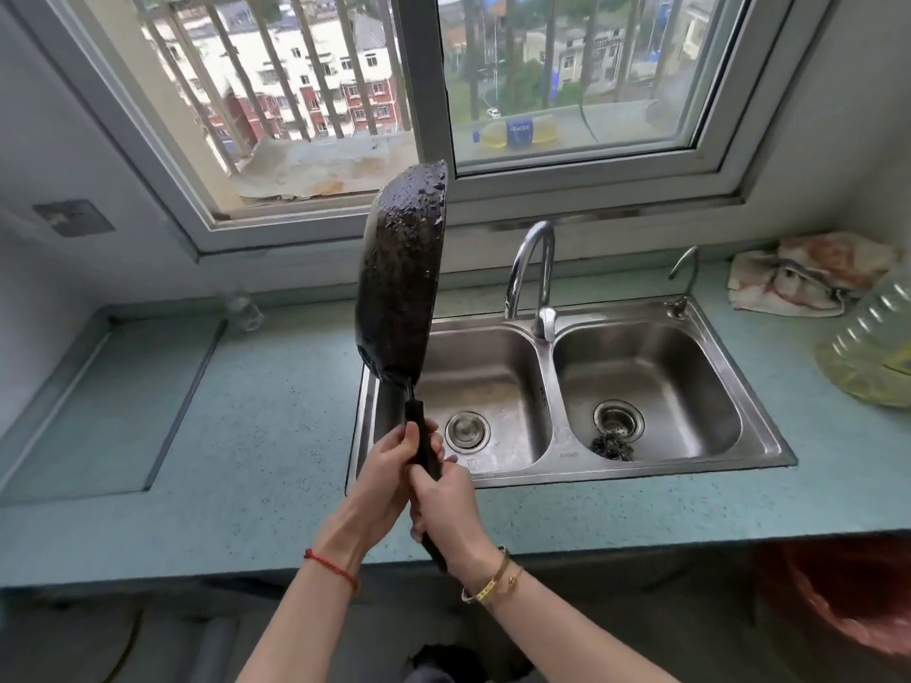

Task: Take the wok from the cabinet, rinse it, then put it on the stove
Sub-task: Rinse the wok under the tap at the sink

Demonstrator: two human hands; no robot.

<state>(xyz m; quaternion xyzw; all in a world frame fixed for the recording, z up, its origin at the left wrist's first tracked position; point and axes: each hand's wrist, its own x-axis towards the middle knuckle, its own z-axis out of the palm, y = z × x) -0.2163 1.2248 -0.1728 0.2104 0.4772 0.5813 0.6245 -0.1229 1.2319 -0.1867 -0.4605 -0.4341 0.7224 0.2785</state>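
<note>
Over sink: black, wet, upended wok

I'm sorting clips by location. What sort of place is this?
Most likely a home kitchen, high up in an apartment building. A double steel sink with a faucet is set in a countertop under a barred window, and both hands hold a wok upright.
</note>
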